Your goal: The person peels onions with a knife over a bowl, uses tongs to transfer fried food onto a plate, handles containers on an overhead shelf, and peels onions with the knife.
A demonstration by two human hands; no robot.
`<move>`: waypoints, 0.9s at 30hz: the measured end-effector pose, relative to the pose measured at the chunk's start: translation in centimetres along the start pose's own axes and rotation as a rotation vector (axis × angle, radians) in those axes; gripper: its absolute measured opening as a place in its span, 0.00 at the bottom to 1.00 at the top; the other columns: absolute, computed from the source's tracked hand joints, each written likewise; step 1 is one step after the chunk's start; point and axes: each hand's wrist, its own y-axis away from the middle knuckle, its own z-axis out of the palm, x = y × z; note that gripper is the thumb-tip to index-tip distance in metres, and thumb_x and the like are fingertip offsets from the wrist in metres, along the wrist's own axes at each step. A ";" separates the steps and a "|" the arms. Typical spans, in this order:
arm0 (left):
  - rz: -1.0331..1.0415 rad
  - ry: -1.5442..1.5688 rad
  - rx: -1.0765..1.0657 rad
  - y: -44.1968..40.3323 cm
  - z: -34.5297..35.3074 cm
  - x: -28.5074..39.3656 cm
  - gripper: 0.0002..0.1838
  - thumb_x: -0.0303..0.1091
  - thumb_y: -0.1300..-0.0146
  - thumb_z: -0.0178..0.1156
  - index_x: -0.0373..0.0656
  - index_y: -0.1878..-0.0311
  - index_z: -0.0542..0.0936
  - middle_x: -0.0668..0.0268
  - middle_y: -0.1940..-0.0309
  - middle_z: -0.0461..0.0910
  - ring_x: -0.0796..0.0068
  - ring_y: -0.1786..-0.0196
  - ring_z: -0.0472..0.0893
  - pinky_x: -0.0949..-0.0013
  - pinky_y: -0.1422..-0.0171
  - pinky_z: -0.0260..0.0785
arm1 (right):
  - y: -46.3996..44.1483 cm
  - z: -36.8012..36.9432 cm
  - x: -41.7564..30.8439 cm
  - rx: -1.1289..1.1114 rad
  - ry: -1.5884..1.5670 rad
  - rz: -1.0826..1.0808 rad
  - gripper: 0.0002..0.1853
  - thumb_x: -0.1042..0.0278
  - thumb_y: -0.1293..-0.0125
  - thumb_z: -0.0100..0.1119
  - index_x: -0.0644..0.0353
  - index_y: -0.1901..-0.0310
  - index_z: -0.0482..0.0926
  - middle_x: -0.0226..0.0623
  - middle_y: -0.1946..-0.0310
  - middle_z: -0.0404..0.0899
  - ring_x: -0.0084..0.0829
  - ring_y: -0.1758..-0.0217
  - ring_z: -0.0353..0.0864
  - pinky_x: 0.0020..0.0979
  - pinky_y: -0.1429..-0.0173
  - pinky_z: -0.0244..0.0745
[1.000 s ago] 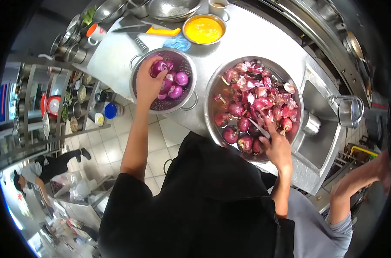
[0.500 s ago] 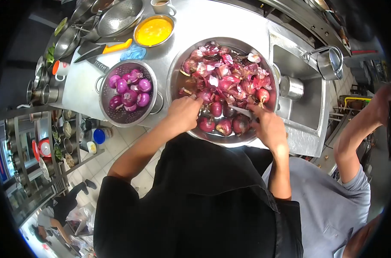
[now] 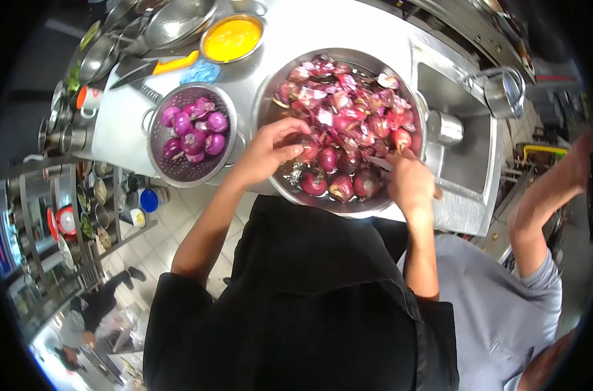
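The right hand (image 3: 412,184) holds a little knife (image 3: 380,163).
The left hand (image 3: 260,158) curls by a red onion (image 3: 308,152); I can't tell if it grips. Peeled onions (image 3: 193,141) sit left of both hands.

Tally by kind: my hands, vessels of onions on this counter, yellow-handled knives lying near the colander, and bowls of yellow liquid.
Hands: 2 (left hand, right hand)
Onion vessels: 2 (colander, large basin)
Yellow-handled knife: 1
Bowl of yellow liquid: 1
Total: 6
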 end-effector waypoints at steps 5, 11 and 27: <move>-0.134 0.820 0.090 0.4 1.8 1.3 0.20 0.39 0.32 0.54 0.45 0.41 0.65 0.67 0.55 0.75 0.76 0.53 0.76 0.67 0.54 0.70 | 1.2 -3.8 2.2 0.260 -0.404 -0.081 0.19 0.74 0.44 0.63 0.57 0.49 0.81 0.47 0.59 0.82 0.47 0.57 0.82 0.38 0.53 0.75; 0.016 0.961 0.219 -0.6 4.4 0.3 0.17 0.34 0.34 0.52 0.47 0.44 0.62 0.62 0.59 0.75 0.72 0.66 0.75 0.70 0.65 0.64 | 1.9 -2.4 -4.5 -0.023 -1.292 -0.175 0.22 0.73 0.34 0.57 0.59 0.39 0.73 0.32 0.67 0.77 0.24 0.65 0.77 0.25 0.55 0.73; 0.107 0.779 0.340 0.8 6.5 1.5 0.23 0.34 0.41 0.53 0.51 0.43 0.58 0.60 0.48 0.68 0.74 0.59 0.73 0.74 0.65 0.63 | 2.9 -1.7 -8.2 -0.032 -1.449 -0.158 0.23 0.69 0.31 0.55 0.55 0.35 0.70 0.24 0.77 0.69 0.16 0.74 0.67 0.21 0.68 0.66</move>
